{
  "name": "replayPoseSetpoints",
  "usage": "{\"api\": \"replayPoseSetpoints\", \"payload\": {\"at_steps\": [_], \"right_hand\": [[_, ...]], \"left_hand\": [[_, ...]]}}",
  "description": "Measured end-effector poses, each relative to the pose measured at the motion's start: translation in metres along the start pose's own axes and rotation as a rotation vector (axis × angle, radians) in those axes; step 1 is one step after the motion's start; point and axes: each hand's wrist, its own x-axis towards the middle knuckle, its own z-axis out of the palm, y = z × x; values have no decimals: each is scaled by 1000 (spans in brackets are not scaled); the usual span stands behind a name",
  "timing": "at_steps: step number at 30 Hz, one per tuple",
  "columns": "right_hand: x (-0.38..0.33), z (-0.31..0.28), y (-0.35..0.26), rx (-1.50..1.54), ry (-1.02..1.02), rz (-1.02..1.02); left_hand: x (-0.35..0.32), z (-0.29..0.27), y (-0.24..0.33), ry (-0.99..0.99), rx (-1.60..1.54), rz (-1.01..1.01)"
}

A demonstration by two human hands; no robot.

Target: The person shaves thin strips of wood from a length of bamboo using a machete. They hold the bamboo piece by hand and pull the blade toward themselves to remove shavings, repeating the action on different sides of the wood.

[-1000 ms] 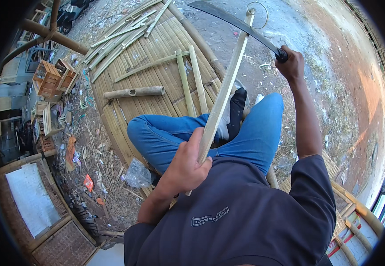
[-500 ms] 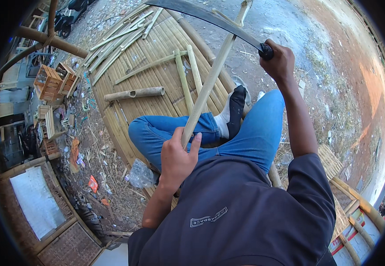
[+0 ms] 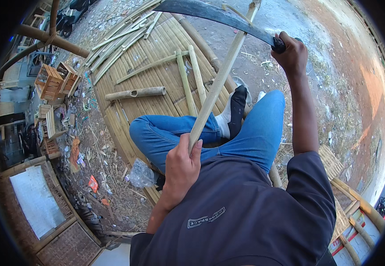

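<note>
My left hand (image 3: 181,170) is wrapped round the near end of a long bamboo strip (image 3: 217,86), which slants up and away to the right over my crossed legs. In my right hand (image 3: 292,54) is the dark handle of a machete (image 3: 210,14). Its long curved blade lies across the strip near the far end, pointing left. A thin curled sliver (image 3: 237,14) stands up beside the blade at that spot. The strip's far tip looks split and rough.
I sit on a bamboo slat platform (image 3: 152,71). On it lie a short bamboo tube (image 3: 135,93), loose strips (image 3: 185,82) and a pile of strips (image 3: 123,42) at the far left. Wooden crates (image 3: 48,82) and a clear plastic bag (image 3: 142,173) are at left.
Both hands have shifted right; my left hand and the strip's near end are also a little lower. The machete has moved right with my right hand, still against the strip.
</note>
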Motion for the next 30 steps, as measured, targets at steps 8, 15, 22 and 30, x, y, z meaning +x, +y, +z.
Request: {"api": "replayPoseSetpoints", "payload": {"at_steps": [8, 15, 22, 30], "right_hand": [[41, -22, 117, -388, 5, 680], [-23, -44, 233, 158, 225, 945], [-88, 2, 156, 1831, -387, 1276], [-127, 16, -2, 369, -329, 478]], "left_hand": [[-47, -16, -38, -112, 118, -213], [-52, -12, -62, 68, 9, -347], [-34, 15, -75, -41, -188, -322], [-17, 38, -65, -85, -145, -320]]}}
